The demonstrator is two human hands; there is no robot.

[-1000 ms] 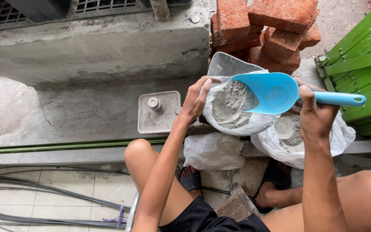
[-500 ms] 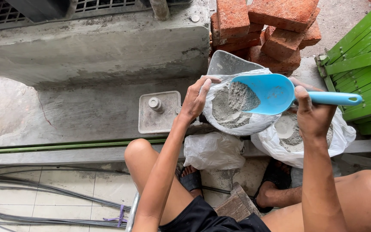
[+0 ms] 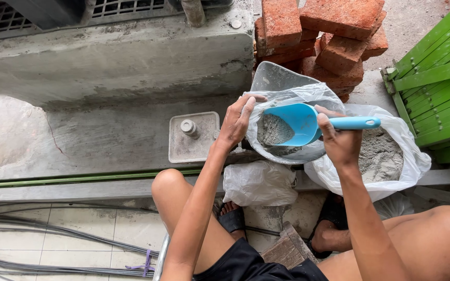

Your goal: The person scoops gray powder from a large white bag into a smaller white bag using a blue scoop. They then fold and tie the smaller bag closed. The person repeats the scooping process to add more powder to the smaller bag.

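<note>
Blue scoop (image 3: pixel 294 124), loaded with grey powder, sits tilted inside the mouth of the small clear bag (image 3: pixel 287 101). Right hand (image 3: pixel 342 143), its grip closed round the handle, lies at the scoop's 3 o'clock. Left hand (image 3: pixel 237 122) pinches the bag rim at 9 o'clock. Advisable: keep the rim taut, tip slowly. Large powder bag (image 3: pixel 391 156) lies at 4 o'clock.

bright even daylight, soft shadows, sharp focus

Right hand (image 3: pixel 342 143) grips blue scoop (image 3: pixel 300 124) of grey powder inside clear bag (image 3: pixel 287 93); left hand (image 3: pixel 238 122) holds bag rim
</note>
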